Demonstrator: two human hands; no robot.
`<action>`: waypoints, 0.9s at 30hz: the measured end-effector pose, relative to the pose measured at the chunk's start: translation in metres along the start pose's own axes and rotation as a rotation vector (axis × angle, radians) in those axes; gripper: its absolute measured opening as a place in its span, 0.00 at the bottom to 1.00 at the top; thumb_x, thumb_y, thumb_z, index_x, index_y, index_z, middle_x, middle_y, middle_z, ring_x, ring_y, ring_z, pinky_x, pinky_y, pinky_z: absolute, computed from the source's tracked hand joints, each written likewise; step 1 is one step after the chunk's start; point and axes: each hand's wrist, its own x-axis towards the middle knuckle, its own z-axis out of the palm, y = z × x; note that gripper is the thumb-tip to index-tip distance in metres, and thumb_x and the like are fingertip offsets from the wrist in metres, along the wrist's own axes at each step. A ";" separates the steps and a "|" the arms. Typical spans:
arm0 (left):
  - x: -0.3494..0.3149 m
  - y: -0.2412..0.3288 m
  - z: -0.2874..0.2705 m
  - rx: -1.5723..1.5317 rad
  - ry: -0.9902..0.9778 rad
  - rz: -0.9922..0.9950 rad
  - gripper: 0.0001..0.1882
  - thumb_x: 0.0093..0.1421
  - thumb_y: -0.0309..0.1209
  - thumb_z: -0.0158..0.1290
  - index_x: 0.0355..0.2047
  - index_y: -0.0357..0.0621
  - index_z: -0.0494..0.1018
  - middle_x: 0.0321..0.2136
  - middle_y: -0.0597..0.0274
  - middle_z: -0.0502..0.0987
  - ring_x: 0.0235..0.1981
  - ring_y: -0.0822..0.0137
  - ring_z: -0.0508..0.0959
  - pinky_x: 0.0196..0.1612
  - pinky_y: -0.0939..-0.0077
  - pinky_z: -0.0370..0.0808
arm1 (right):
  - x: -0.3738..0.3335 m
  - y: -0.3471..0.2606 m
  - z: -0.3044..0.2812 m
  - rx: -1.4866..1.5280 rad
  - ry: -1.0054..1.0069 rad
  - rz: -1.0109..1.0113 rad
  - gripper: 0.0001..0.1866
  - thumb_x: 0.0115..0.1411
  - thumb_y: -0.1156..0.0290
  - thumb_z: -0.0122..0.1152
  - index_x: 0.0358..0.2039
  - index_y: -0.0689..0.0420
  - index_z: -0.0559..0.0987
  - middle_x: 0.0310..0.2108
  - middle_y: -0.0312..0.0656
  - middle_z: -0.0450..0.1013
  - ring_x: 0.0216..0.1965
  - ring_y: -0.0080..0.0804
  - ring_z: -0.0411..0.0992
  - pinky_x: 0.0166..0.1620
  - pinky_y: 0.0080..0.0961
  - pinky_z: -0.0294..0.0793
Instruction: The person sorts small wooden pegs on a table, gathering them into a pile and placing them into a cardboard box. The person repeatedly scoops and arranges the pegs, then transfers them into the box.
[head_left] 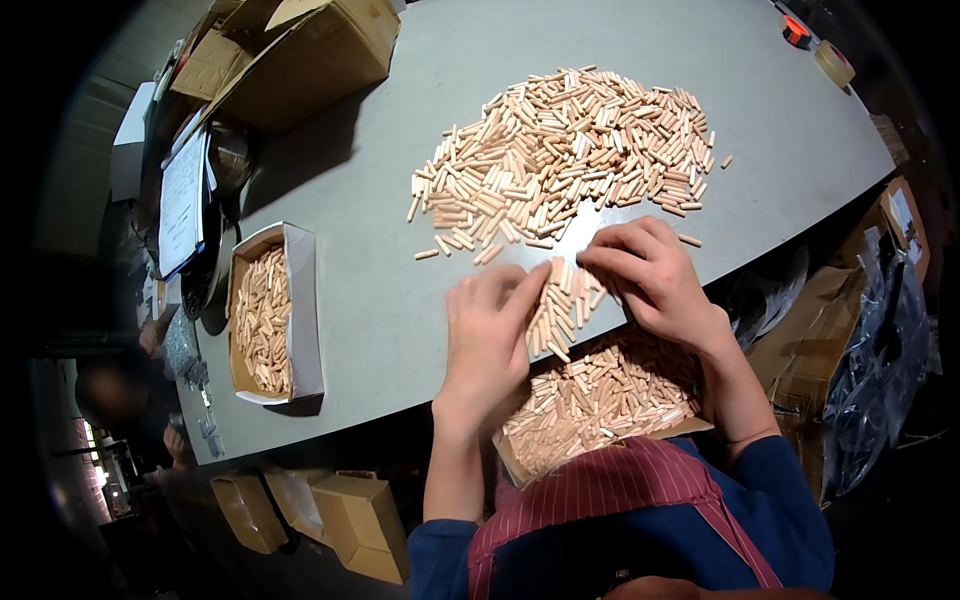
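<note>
Small pale wooden dowel pins lie in a large loose pile (570,150) on the grey table. A smaller cluster of dowel pins (566,305) sits at the near table edge, between my two hands. My left hand (485,330) flanks that cluster, its thumb apart from the bent fingers and touching the pins; motion blurs it slightly. From the other side my right hand (645,275) reaches over with curved, spread fingers, the tips at the cluster's far end. Right below the table edge, against my apron, stands an open cardboard box (515,465) full of dowel pins.
A white-sided box (307,320) of dowel pins stands left on the table. Behind it are a clipboard (183,205) and a large carton (310,70). Tape rolls (833,64) lie far right. Cartons (362,525) stand below left; plastic wrap (875,370) hangs right. Another person (120,395) is at left.
</note>
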 end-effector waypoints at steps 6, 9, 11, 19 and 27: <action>-0.014 -0.003 -0.006 -0.836 0.125 -0.298 0.16 0.65 0.15 0.49 0.48 0.37 0.83 0.40 0.54 0.81 0.43 0.63 0.82 0.49 0.68 0.77 | -0.011 0.006 -0.012 0.403 -0.008 0.168 0.20 0.52 0.87 0.59 0.44 0.58 0.86 0.44 0.45 0.81 0.47 0.41 0.79 0.51 0.32 0.77; -0.013 -0.010 -0.003 -0.659 0.292 -0.338 0.14 0.66 0.15 0.50 0.47 0.35 0.82 0.41 0.54 0.82 0.42 0.67 0.83 0.46 0.74 0.79 | -0.012 0.011 -0.008 0.344 0.064 0.256 0.17 0.56 0.84 0.62 0.46 0.59 0.84 0.44 0.45 0.81 0.46 0.42 0.78 0.51 0.32 0.77; -0.011 -0.005 -0.002 -0.536 0.314 -0.362 0.15 0.65 0.20 0.55 0.51 0.37 0.81 0.43 0.58 0.79 0.44 0.66 0.79 0.50 0.72 0.76 | -0.007 0.009 0.001 0.188 0.081 0.166 0.15 0.58 0.80 0.64 0.47 0.59 0.84 0.44 0.45 0.79 0.46 0.43 0.77 0.50 0.34 0.76; -0.002 0.003 0.013 0.180 0.171 -0.218 0.40 0.55 0.52 0.69 0.63 0.45 0.72 0.51 0.52 0.72 0.51 0.48 0.70 0.57 0.55 0.66 | 0.002 -0.009 0.012 -0.235 -0.020 0.102 0.37 0.53 0.47 0.76 0.58 0.56 0.79 0.48 0.46 0.73 0.47 0.45 0.71 0.53 0.39 0.71; -0.008 0.007 -0.004 -0.104 -0.064 0.010 0.52 0.49 0.55 0.72 0.69 0.43 0.66 0.61 0.49 0.67 0.60 0.46 0.65 0.66 0.50 0.60 | -0.007 0.003 -0.004 0.172 -0.040 -0.007 0.37 0.51 0.52 0.79 0.58 0.57 0.79 0.46 0.44 0.80 0.45 0.44 0.76 0.51 0.38 0.74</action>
